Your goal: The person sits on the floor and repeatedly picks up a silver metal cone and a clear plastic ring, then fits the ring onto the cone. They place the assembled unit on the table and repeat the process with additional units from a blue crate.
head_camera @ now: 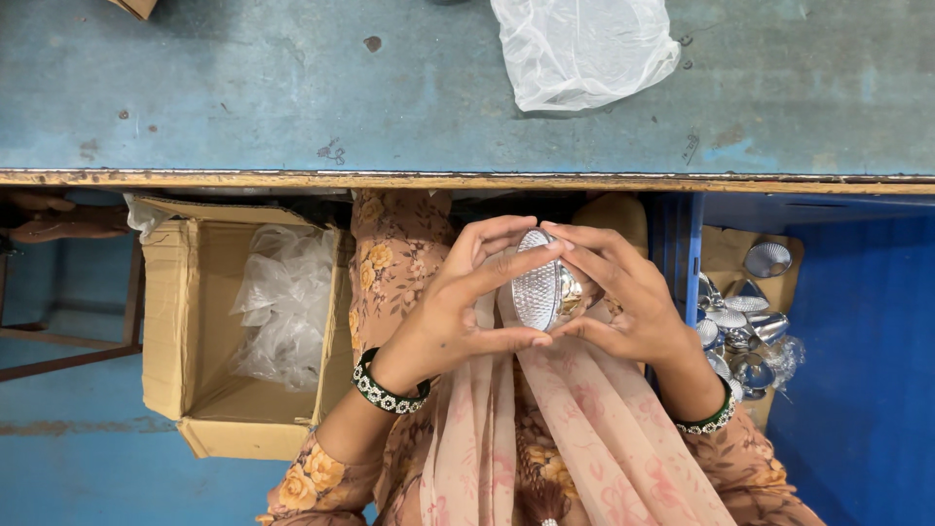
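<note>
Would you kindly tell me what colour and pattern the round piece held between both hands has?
The round reflector is shiny silver with a fine faceted grid pattern, seen best in the head view.

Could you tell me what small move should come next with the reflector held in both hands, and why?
Probably lower the silver reflector toward the pile of reflectors on the right: left hand and right hand both grip it.

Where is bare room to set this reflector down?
The blue tabletop is bare left of the clear plastic bag, and right of it too. Crowded: the cardboard box of plastic wrappers and the reflector pile beside the right hand.
</note>
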